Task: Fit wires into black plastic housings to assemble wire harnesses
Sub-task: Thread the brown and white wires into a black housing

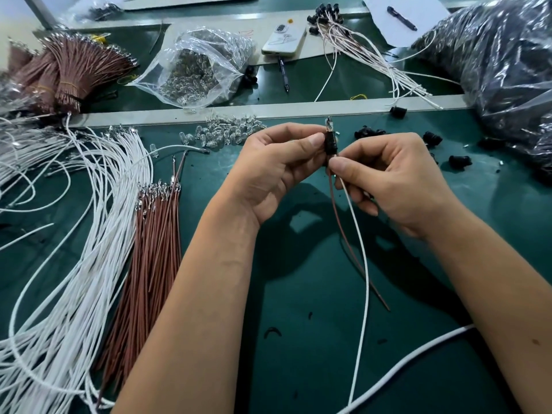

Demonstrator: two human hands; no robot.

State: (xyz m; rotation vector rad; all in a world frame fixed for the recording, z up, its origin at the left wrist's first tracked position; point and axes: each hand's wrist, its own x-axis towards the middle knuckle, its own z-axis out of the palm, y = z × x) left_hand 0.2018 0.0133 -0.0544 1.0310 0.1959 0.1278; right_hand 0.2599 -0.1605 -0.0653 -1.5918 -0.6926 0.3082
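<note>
housing point(331, 144) pinched by left hand point(280, 171), right hand point(388, 180)

A phone point(284, 39), two pens point(401, 18) and paper point(388, 25) lie beyond

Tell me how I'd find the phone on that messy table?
Start at the clear plastic bag of tiny glass bulbs near the top middle of the green table. Look just right of it: the phone lies flat on a pale board. It is the only smooth white slab there, with a dark cable plugged into its near end, unlike the pens and wires around it.
</note>
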